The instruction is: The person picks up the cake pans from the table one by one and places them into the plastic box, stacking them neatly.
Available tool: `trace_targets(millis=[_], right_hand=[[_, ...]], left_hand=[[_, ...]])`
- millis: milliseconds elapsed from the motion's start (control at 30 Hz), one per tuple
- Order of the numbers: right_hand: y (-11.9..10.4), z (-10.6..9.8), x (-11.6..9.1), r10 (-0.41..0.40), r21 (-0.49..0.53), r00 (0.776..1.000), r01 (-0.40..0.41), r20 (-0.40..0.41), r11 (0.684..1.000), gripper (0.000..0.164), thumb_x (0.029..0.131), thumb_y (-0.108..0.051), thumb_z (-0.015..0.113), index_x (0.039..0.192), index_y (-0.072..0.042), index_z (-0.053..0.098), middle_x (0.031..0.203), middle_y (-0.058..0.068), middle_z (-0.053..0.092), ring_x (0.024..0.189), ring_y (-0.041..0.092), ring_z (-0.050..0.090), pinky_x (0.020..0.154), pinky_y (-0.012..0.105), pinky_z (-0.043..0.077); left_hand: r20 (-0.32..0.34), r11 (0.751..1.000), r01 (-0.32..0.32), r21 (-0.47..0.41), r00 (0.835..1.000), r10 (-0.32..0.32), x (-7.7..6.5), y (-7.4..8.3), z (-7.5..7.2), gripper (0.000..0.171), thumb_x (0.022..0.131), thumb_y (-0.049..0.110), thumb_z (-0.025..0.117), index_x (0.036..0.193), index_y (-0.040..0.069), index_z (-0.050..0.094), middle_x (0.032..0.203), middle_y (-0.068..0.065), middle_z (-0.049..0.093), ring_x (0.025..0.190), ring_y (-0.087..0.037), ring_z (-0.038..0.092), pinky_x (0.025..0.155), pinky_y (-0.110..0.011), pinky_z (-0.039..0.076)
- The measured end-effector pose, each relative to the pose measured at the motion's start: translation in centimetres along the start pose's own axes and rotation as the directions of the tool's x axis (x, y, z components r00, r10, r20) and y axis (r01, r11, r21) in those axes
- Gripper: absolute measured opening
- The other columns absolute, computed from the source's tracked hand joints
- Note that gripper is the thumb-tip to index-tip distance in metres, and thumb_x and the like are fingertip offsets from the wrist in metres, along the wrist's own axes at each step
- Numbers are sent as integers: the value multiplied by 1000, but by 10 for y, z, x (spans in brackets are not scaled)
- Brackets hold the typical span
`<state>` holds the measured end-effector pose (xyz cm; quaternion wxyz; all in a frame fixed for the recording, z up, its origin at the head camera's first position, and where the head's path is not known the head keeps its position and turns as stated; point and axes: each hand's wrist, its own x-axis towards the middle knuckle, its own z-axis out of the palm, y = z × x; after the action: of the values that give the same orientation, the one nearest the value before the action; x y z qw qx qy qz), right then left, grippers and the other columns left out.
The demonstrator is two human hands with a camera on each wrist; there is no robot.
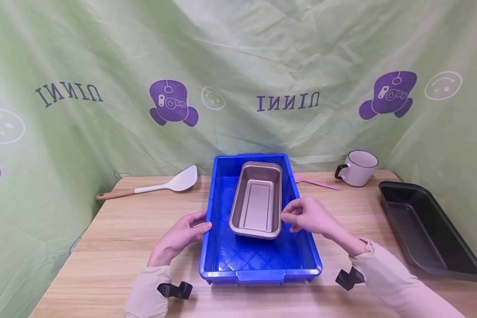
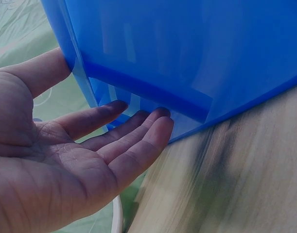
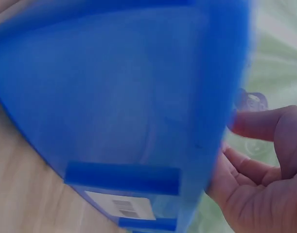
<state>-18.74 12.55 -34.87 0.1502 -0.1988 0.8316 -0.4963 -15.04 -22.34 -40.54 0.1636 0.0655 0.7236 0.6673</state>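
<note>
A deep blue plastic bin (image 1: pixel 260 276) stands on the wooden table before me. In it is a bronze-coloured loaf pan (image 1: pixel 258 207), slightly askew, whose doubled rim line looks like stacked pans. My left hand (image 1: pixel 184 234) lies along the bin's left side. In the left wrist view its thumb meets the rim and its loosely extended fingers (image 2: pixel 138 162) rest by the outer wall. Over the bin's right rim reaches my right hand (image 1: pixel 308 216), fingers bent, tips right at the pan's right edge. The bin wall hides those tips in the right wrist view; I cannot tell whether they pinch the pan.
A white spatula (image 1: pixel 183 179) with a wooden handle lies at the back left. Behind the bin's right side are a pink stick-like utensil (image 1: pixel 319 183) and a white mug (image 1: pixel 359 168). A large black loaf pan (image 1: pixel 425 229) sits far right. Green printed cloth (image 1: pixel 238 132) encloses the table.
</note>
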Motion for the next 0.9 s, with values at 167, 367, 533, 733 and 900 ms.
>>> trace_targets(millis=[167,367,533,733,900], right_hand=[[-2,-8,-1,11,93,1000,-13,23,996,26,89,-11,67,103,11,63,82,12,68,68,23,67,68,42,58],[-7,-12,-5,10,97,1000,-12,14,995,30,90,-11,66,107,13,61,86,12,69,72,26,68,69,39,58],[-4,-18,-12,4,108,1000,-5,10,994,32,91,-11,65,111,13,59,91,15,68,75,29,68,70,37,58],[8,-36,-33,20,120,1000,-21,10,993,38,93,-12,62,117,16,55,100,21,67,79,25,68,73,35,58],[29,-65,-65,-10,66,999,13,-42,998,39,95,-13,60,121,16,53,106,15,68,85,25,69,74,34,58]], left_hand=[[-9,1000,3,6,1000,-3,-1,0,0,66,94,14,59,143,-15,25,141,-33,37,110,-23,54,83,-27,50],[-4,1000,-2,8,1000,2,0,-1,0,66,94,14,59,143,-15,25,141,-33,37,109,-22,54,83,-27,50],[-1,1000,-2,9,1000,2,0,-1,0,66,94,14,58,143,-15,25,141,-33,37,112,-25,54,84,-28,49],[-3,1000,6,6,1000,-6,1,-1,0,65,95,14,58,144,-14,25,143,-32,36,117,-32,51,87,-30,48],[-10,1000,15,12,1000,-15,0,0,0,66,95,15,58,144,-14,24,144,-32,35,120,-34,49,91,-33,47]])
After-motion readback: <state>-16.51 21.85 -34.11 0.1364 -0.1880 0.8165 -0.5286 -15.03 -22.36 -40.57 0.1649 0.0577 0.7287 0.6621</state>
